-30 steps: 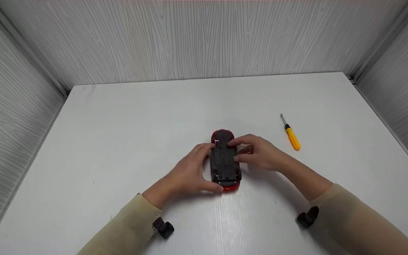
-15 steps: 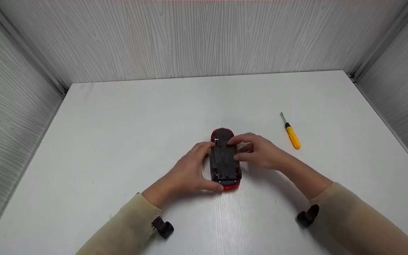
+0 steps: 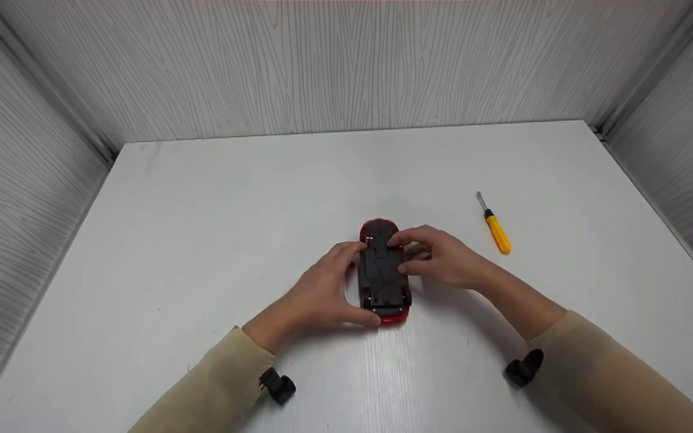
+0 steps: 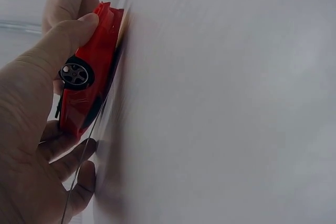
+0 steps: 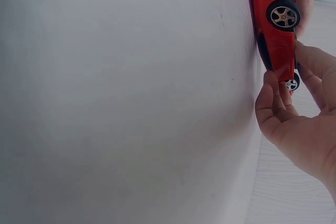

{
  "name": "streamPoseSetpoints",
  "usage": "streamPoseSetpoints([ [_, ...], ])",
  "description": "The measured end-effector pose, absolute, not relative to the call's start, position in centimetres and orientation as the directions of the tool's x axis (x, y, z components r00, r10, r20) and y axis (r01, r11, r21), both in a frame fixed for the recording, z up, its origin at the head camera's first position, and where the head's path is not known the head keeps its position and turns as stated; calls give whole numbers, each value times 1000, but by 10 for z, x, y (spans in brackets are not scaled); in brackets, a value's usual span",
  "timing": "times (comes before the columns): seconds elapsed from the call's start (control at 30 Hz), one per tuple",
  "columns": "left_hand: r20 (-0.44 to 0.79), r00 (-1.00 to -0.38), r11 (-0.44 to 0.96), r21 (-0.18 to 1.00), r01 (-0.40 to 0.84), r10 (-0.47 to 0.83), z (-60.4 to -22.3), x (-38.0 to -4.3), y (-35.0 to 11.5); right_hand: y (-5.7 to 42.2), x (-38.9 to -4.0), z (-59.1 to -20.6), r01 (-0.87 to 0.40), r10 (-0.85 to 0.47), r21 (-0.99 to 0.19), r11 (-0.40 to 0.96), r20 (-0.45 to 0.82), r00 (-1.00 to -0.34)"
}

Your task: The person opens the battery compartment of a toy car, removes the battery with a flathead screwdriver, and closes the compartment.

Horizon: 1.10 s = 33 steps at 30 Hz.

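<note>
A red toy car [image 3: 384,270] lies upside down on the white table [image 3: 226,240], its black underside facing up and one end pointing away from me. My left hand [image 3: 322,291] grips it from the left, thumb at the near red end and fingers along the far left side. From the right, my right hand [image 3: 443,261] holds the car by its side, with the index fingertip and thumb at the edge of the underside. The left wrist view shows a spoked wheel [image 4: 74,74] beside my left thumb. Another wheel [image 5: 283,15] shows in the right wrist view.
A screwdriver [image 3: 498,234] with a yellow handle lies to the right of the car, its metal tip pointing away. Wood-grained panels [image 3: 346,66] enclose the table at the back and both sides. A small black camera [image 3: 280,388] sits at each sleeve cuff.
</note>
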<state>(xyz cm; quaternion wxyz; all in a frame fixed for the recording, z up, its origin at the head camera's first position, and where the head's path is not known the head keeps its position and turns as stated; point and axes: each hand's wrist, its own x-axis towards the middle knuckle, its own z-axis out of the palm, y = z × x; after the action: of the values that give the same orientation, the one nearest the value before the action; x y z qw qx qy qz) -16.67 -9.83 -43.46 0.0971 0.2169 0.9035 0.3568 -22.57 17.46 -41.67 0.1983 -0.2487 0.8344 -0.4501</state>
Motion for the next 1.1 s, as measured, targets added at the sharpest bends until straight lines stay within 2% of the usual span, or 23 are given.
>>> streamPoseSetpoints([
  [0.43, -26, -886, 659, 678, 325, 464, -434, -166, -97, 172, -221, -413, -273, -545, -799, 536, -81, -834],
  [1.1, -8, -883, 652, 677, 341, 470, -433, -165, -99, 172, -218, -412, -333, -569, -808, 487, -4, -823],
])
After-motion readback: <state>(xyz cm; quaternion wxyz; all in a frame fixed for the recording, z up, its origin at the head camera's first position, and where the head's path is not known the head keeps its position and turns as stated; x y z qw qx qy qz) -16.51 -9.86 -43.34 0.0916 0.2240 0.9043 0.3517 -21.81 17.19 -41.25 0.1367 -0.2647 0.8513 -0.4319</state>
